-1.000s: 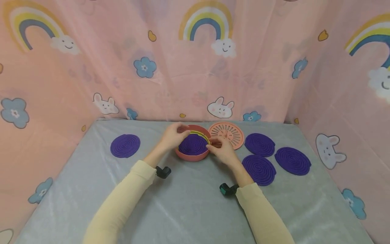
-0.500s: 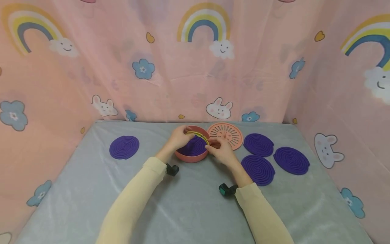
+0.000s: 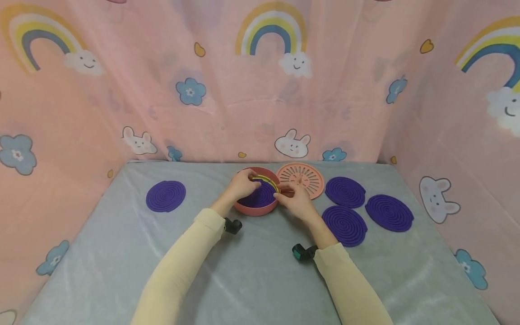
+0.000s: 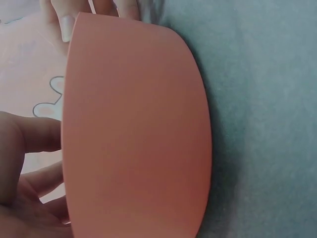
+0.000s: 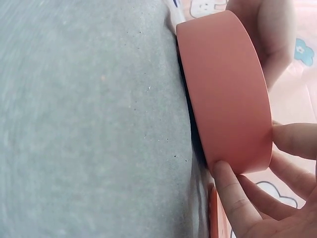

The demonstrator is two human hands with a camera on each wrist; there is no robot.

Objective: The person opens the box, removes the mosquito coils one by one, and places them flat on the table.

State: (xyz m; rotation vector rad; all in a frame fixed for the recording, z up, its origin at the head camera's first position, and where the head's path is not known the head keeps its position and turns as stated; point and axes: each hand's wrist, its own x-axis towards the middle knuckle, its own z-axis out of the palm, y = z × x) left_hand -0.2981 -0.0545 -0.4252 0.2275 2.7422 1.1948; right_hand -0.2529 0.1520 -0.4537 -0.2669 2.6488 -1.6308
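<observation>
In the head view, a round reddish-pink mosquito coil box (image 3: pixel 257 211) stands at the middle back of the table. A purple mosquito coil (image 3: pixel 260 196) lies inside it, below a yellow ring (image 3: pixel 268 180) that runs along the inner back wall. My left hand (image 3: pixel 239 186) reaches over the left rim, finger and thumb pinching the ring. On the right side, my right hand (image 3: pixel 298 201) grips the box wall. The right wrist view shows its thumb at the rim and a finger (image 5: pixel 233 191) against the outside. From the left wrist camera, the box wall (image 4: pixel 136 124) hides part of the left fingers.
A pink slotted lid (image 3: pixel 314 180) lies flat just right of the box. Several more purple coils rest around it: one coil (image 3: pixel 165 196) at the left, others, such as the near coil (image 3: pixel 344 226), at the right. Patterned pink curtain (image 3: pixel 252 113) encloses the back and sides.
My left hand has shifted a little right along the rim, its thumb now farther over the box opening. The right hand and the box have stayed almost where they were.
</observation>
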